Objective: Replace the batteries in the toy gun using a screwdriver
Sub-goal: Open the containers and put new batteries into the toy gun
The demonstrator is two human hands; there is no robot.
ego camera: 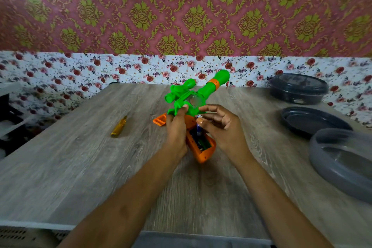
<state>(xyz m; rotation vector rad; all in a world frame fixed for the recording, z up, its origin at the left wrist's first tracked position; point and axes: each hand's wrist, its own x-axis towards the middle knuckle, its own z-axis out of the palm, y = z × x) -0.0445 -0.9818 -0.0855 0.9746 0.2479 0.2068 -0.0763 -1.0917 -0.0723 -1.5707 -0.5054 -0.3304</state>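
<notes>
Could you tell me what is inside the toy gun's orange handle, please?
A blue battery, pinched by the right grip, with a green part below; the top end is covered.

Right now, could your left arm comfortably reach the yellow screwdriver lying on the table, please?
Probably yes, once freed: the screwdriver lies on the table left of the left grip, with only the flat orange cover between. That grip holds the toy gun, so it would need to let go first.

Table (80, 167): screwdriver (119, 127), orange cover (160, 120), dark lid (314, 123)
</notes>
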